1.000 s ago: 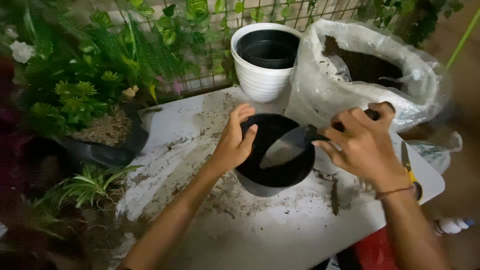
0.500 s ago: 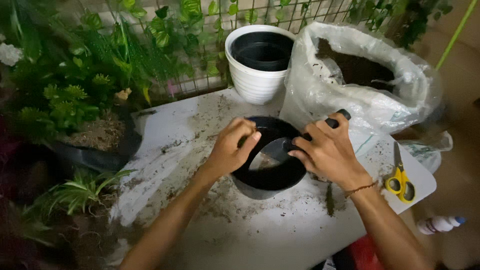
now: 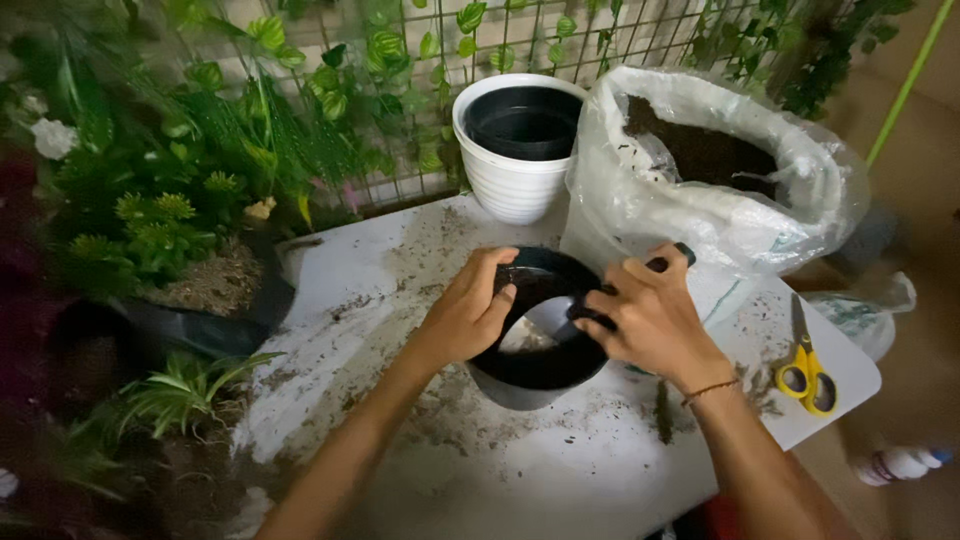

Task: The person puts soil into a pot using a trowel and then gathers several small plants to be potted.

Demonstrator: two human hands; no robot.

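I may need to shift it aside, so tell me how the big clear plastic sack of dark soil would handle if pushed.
The clear plastic sack of dark soil bulges nearly full, so it is probably heavy and would resist a push. Its thin, wrinkled walls look floppy; they would likely buckle rather than slide cleanly. Its open, rolled-down mouth suggests soil could spill if it leans toward the white table.

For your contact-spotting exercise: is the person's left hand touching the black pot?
Touching. The head view shows the left hand lying on the rim of the black pot, fingers curled over its edge with no gap.

trowel [image 3: 545,325] lowered deeper into pot [image 3: 540,330]
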